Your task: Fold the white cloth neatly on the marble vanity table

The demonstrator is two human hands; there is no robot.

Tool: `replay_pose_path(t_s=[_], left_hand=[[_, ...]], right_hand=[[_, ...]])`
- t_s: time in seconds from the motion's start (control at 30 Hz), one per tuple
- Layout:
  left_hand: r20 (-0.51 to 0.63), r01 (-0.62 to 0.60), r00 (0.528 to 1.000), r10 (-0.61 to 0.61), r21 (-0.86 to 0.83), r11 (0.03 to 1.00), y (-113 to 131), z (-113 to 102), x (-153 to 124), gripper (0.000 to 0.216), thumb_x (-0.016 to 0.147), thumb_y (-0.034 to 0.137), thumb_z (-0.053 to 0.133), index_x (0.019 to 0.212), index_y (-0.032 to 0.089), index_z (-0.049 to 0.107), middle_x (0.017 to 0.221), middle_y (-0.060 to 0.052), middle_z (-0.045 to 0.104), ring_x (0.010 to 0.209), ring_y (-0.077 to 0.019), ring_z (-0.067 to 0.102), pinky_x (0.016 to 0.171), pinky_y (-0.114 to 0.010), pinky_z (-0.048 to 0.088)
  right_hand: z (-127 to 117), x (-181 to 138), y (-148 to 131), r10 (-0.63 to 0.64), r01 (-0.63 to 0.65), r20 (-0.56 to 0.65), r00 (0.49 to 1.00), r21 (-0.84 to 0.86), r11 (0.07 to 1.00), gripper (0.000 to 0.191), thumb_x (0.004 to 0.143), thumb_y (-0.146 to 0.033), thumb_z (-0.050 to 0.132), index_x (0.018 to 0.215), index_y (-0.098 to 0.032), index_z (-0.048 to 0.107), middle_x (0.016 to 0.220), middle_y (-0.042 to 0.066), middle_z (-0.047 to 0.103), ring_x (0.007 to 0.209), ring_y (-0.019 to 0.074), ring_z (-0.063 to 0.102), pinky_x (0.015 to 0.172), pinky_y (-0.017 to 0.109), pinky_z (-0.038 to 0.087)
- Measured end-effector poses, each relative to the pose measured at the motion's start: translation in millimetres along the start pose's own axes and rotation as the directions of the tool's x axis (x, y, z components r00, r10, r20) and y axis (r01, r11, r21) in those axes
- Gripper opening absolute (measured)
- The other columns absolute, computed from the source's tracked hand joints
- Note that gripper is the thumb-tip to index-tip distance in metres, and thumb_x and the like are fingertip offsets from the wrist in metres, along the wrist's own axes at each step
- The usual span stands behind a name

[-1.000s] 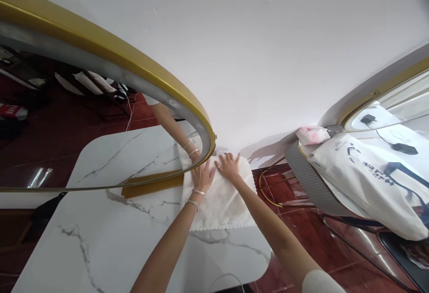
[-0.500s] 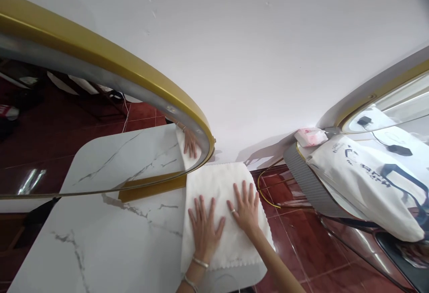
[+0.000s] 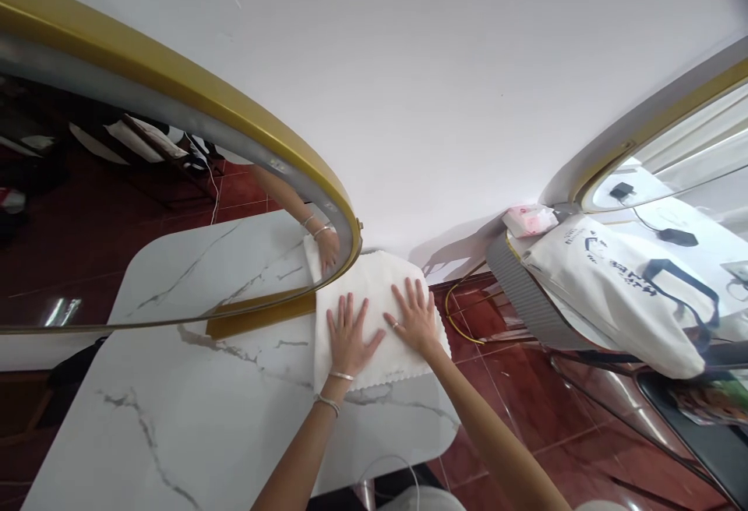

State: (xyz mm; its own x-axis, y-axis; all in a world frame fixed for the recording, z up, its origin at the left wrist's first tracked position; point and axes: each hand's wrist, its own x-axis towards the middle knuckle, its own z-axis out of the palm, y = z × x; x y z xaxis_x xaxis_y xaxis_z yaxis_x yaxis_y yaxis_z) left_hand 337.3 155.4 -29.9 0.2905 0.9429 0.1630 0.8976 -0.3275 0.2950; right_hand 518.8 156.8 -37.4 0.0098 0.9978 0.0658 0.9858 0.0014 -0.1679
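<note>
A white cloth [image 3: 374, 281] with a zigzag near edge lies flat on the far right corner of a white marble table [image 3: 192, 417], against the wall. My left hand [image 3: 347, 333] rests flat on the cloth's left half, fingers spread, with two bracelets on the wrist. My right hand [image 3: 416, 318] lies flat on the right half, fingers spread, a ring on one finger. Both palms press the cloth. A gold-framed mirror [image 3: 175, 207] beside the cloth reflects an arm and the cloth's edge.
The mirror leans on the white wall at the left, its frame foot on the table. At the right stands another table with a white printed bag [image 3: 619, 293] and a pink packet [image 3: 529, 220], a second mirror behind. Red tiled floor [image 3: 508, 371] lies between. A thin cable [image 3: 386, 468] loops near the table's front edge.
Both hands slid back along the cloth from its far edge toward me, then forward a little. The view shifted, so the cloth's near edge now shows farther from the table front.
</note>
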Motion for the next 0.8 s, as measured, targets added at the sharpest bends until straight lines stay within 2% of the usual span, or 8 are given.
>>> replay_pose_path(t_s=[0.23,0.3,0.37,0.47,0.57,0.67,0.73,0.8], left_hand=[[0.006,-0.032,0.999,0.032,0.047,0.998,14.6,-7.9,-94.6,0.073,0.083,0.059,0.053,0.146,0.028,0.033,0.157,-0.012,0.022,0.144,-0.0330,0.020,0.115,-0.058,0.011],[-0.008,-0.053,0.999,0.054,0.075,0.996,15.3,-8.2,-118.3,0.073,0.083,0.059,0.053,0.146,0.028,0.033,0.157,-0.012,0.022,0.144,-0.0332,0.021,0.115,-0.057,0.012],[-0.040,-0.055,0.997,0.060,0.102,0.993,14.5,-6.7,-128.6,0.071,0.084,0.057,0.053,0.146,0.028,0.034,0.157,-0.012,0.023,0.143,-0.0329,0.023,0.114,-0.057,0.012],[-0.081,-0.039,0.996,0.048,0.115,0.993,13.1,-1.3,-112.5,0.068,0.085,0.053,0.054,0.145,0.028,0.035,0.156,-0.013,0.025,0.143,-0.0336,0.023,0.114,-0.058,0.012],[-0.087,-0.010,0.996,0.018,0.092,0.996,14.7,5.9,-70.4,0.068,0.084,0.053,0.054,0.144,0.027,0.038,0.155,-0.014,0.027,0.143,-0.0349,0.023,0.113,-0.061,0.013],[-0.061,0.026,0.998,-0.023,0.053,0.998,19.3,12.8,-31.4,0.069,0.083,0.054,0.056,0.143,0.026,0.039,0.155,-0.015,0.027,0.143,-0.0364,0.021,0.112,-0.064,0.013],[-0.047,0.033,0.998,-0.031,0.034,0.999,22.5,15.6,-19.1,0.070,0.083,0.055,0.056,0.144,0.026,0.038,0.155,-0.015,0.025,0.144,-0.0364,0.019,0.112,-0.064,0.013],[-0.040,0.025,0.999,-0.024,0.025,0.999,24.9,15.7,-19.6,0.071,0.083,0.055,0.055,0.145,0.026,0.036,0.156,-0.014,0.023,0.144,-0.0354,0.018,0.112,-0.064,0.012]], right_hand=[[-3.4,-123.1,-13.2,-0.054,0.052,-0.055,0.997,-0.026,0.998,0.076,0.086,-0.065,0.044,0.151,-0.033,0.020,0.159,0.011,0.011,0.144,0.0391,0.007,0.110,0.062,0.013],[-1.8,-146.8,-17.4,-0.059,0.056,-0.068,0.996,-0.040,0.998,0.077,0.086,-0.066,0.044,0.151,-0.033,0.019,0.159,0.011,0.013,0.144,0.0399,0.008,0.110,0.063,0.015],[0.7,-154.3,-18.5,-0.073,0.069,-0.084,0.994,-0.054,0.996,0.078,0.085,-0.067,0.043,0.151,-0.033,0.018,0.158,0.011,0.013,0.144,0.0408,0.009,0.109,0.064,0.016],[3.4,-131.5,-11.4,-0.121,0.114,-0.094,0.988,-0.076,0.991,0.076,0.087,-0.066,0.042,0.151,-0.032,0.018,0.159,0.011,0.011,0.144,0.0410,0.008,0.108,0.065,0.015],[2.7,-84.9,4.2,-0.157,0.149,-0.081,0.984,-0.092,0.984,0.071,0.089,-0.064,0.041,0.150,-0.032,0.023,0.159,0.010,0.011,0.144,0.0390,0.007,0.109,0.062,0.016],[2.8,-49.4,20.7,-0.155,0.148,-0.070,0.986,-0.095,0.984,0.065,0.091,-0.059,0.043,0.148,-0.030,0.031,0.157,0.010,0.018,0.144,0.0372,0.011,0.110,0.059,0.020],[4.8,-45.0,28.1,-0.111,0.103,-0.098,0.989,-0.079,0.992,0.059,0.094,-0.053,0.041,0.147,-0.027,0.035,0.155,0.010,0.026,0.143,0.0344,0.018,0.110,0.055,0.023],[7.4,-57.0,30.4,-0.051,0.044,-0.136,0.989,-0.050,0.998,0.055,0.096,-0.048,0.037,0.146,-0.025,0.037,0.153,0.010,0.032,0.141,0.0314,0.024,0.110,0.048,0.028]])
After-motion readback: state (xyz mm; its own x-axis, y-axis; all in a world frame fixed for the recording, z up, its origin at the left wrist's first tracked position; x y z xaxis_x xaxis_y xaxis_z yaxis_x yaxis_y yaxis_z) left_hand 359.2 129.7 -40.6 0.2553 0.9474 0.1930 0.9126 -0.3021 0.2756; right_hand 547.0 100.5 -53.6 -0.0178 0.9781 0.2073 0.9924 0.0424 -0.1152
